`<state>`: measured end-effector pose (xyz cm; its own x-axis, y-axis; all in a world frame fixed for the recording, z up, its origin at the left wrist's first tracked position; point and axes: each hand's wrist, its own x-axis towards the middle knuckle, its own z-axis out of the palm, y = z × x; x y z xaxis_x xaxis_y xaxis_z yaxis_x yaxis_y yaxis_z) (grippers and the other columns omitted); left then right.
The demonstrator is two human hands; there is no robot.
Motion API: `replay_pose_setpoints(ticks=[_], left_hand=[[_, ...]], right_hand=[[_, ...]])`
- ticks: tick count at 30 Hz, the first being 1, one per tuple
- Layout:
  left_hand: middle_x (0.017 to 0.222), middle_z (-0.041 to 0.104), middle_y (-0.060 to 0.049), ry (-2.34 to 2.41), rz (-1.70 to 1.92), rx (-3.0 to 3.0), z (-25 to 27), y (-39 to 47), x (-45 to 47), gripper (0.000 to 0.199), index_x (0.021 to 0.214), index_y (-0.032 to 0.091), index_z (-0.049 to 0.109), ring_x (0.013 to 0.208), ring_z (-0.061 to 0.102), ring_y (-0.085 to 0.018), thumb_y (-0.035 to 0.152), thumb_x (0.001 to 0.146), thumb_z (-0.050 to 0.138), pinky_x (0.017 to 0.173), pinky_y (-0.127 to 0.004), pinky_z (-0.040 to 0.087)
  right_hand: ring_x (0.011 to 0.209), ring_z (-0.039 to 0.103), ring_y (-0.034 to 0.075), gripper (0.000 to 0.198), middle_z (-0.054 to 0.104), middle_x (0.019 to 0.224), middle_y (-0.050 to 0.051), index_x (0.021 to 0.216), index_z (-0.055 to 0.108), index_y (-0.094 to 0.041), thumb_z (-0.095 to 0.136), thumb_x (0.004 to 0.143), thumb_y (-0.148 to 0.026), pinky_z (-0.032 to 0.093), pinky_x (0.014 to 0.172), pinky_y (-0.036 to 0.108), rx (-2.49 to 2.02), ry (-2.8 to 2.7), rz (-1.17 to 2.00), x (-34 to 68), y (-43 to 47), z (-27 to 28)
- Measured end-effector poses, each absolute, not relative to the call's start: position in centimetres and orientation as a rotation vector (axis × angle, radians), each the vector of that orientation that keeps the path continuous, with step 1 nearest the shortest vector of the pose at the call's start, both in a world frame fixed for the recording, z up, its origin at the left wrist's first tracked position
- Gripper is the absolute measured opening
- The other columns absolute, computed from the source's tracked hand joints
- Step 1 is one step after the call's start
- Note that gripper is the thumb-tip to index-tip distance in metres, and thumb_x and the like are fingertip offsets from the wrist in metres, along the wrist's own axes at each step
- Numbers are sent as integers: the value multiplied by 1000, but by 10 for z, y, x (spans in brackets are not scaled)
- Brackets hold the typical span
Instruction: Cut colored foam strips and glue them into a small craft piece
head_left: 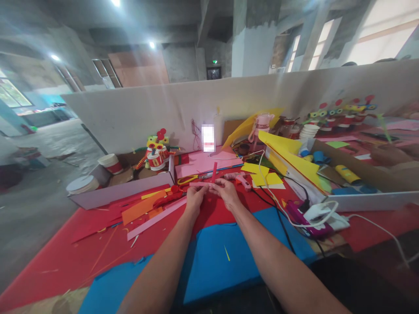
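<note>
In front of me, two narrow paper strips meet at about a right angle between my fingertips. A pink paper strip [198,184] points left, and a darker red paper strip [214,170] stands up away from me. My left hand [195,198] pinches the pink strip near the corner. The fingers of my right hand [226,192] are closed on the strips at the same corner, close to the red one. Which fingertip presses which strip is partly hidden. Just beyond my right hand lies a pink glue gun [242,181]. Yellow-handled scissors [187,179] rest beyond my left hand.
Left stands a box [122,192] with cups and a paper-cup figure [156,159]. Another box [369,201] on the right holds paper rolls. Cables run from a purple power strip [309,222]. Orange paper [139,211] and a long pink strip [157,219] lie left.
</note>
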<state>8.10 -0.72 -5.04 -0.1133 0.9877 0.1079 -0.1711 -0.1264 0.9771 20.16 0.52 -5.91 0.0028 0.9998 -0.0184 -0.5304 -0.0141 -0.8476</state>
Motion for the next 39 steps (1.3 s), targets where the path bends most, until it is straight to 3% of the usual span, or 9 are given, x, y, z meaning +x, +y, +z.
replay_pose_setpoints(ticks=[7, 11, 18, 25, 31, 39], left_hand=[[67, 65, -2, 1036, 1390, 1144, -52, -5, 83, 31, 78, 14, 70, 54, 52, -9, 39, 63, 79, 53, -21, 40], [59, 60, 0, 1025, 1392, 1112, -53, -6, 82, 31, 72, 13, 68, 52, 49, -8, 40, 64, 79, 51, -20, 39], [62, 63, -1, 1005, 1421, 996, -48, -7, 84, 30, 71, 13, 68, 52, 52, -9, 37, 58, 81, 52, -21, 41], [59, 62, -1, 1016, 1390, 1019, -50, -5, 83, 27, 68, 12, 67, 52, 52, -8, 32, 57, 82, 53, -21, 41], [61, 63, -2, 984, 1387, 1035, -51, -6, 84, 32, 73, 13, 68, 53, 53, -9, 38, 60, 82, 52, -22, 41], [54, 58, 0, 1022, 1413, 1019, -47, -6, 83, 28, 66, 13, 65, 49, 49, -8, 37, 59, 80, 50, -22, 39]], right_hand=[[69, 65, 15, 31, 68, 73, 0, 77, 66, -18, 81, 55, -32, 56, 71, 31, -805, -800, 1341, 201, 3, -55], [64, 62, 14, 32, 67, 72, -1, 78, 65, -18, 80, 57, -37, 54, 65, 28, -790, -834, 1335, 196, 0, -58], [63, 64, 15, 36, 66, 67, -3, 70, 59, -19, 84, 49, -35, 55, 65, 29, -737, -788, 1415, 193, 0, -59], [58, 63, 15, 32, 65, 61, -3, 67, 58, -18, 81, 55, -37, 54, 60, 29, -764, -813, 1388, 197, 3, -63], [62, 66, 17, 30, 69, 65, 0, 71, 60, -18, 81, 57, -34, 56, 65, 32, -767, -771, 1376, 194, 1, -63], [60, 66, 16, 21, 68, 61, -1, 65, 63, -18, 79, 55, -26, 57, 67, 31, -694, -744, 1478, 200, 7, -64]])
